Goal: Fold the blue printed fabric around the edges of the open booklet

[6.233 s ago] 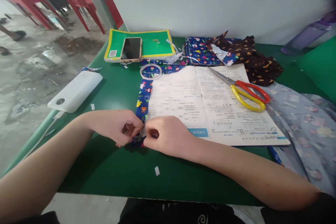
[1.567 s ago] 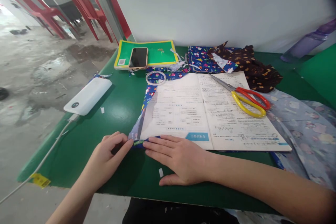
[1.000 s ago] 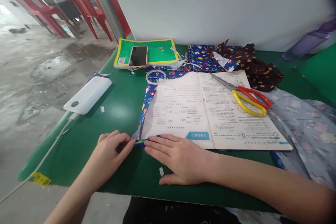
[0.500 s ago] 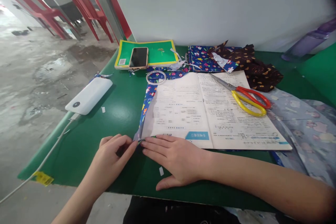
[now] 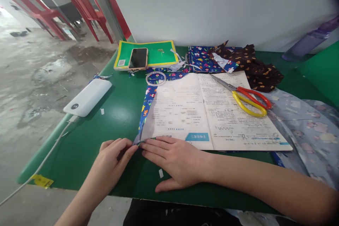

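Observation:
An open printed book (image 5: pixel 201 113) lies on the green table (image 5: pixel 116 113), with blue patterned fabric (image 5: pixel 147 104) folded along its left edge. My left hand (image 5: pixel 112 159) pinches the fabric at the book's near left corner. Beside it my right hand (image 5: pixel 174 159) lies flat, fingers spread, its fingertips pressing the near edge of the book and fabric at that same corner.
Red and yellow scissors (image 5: pixel 247 97) rest on the right page. A tape roll (image 5: pixel 155 77), a phone (image 5: pixel 138 58) on a green book (image 5: pixel 159 53), a white power bank (image 5: pixel 87 91), brown fabric (image 5: pixel 254 65) and pale fabric (image 5: pixel 304 123) lie around. Red chairs (image 5: pixel 79 3) stand far left.
Six seconds ago both hands were closed together on the fabric at the corner. Since then the right hand has flattened on the book's near edge; little has moved in the last second.

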Available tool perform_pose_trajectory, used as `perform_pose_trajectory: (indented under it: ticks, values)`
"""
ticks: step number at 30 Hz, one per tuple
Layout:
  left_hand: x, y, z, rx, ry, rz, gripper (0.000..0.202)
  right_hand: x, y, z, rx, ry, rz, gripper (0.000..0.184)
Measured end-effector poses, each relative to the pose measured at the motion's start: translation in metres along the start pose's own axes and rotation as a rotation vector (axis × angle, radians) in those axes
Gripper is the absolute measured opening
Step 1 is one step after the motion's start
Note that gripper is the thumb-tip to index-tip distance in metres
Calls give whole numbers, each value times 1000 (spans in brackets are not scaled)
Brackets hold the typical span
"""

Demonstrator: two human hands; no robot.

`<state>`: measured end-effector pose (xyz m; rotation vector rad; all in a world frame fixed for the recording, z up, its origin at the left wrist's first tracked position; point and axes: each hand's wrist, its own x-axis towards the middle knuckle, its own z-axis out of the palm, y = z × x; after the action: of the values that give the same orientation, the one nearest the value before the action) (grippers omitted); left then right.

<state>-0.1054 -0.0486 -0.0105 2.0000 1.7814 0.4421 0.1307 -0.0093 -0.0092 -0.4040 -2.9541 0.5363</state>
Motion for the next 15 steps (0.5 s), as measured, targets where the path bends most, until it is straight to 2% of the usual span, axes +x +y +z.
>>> perform_pose_trajectory:
  ticks: [3, 5, 10, 15]
  values:
    - [-4, 3, -4, -24, 53, 8, 32, 0, 0, 0, -4, -1, 2, 79]
    - [-6, 4, -4, 34, 100, 45, 25, 0, 0, -1, -10, -11, 3, 79]
    - [-9, 1, 7, 133, 128, 105, 23, 0, -1, -1, -37, -12, 4, 80]
    - [-10, -1, 16, 161, 226, 161, 12, 1, -2, 0, -67, 2, 4, 82]
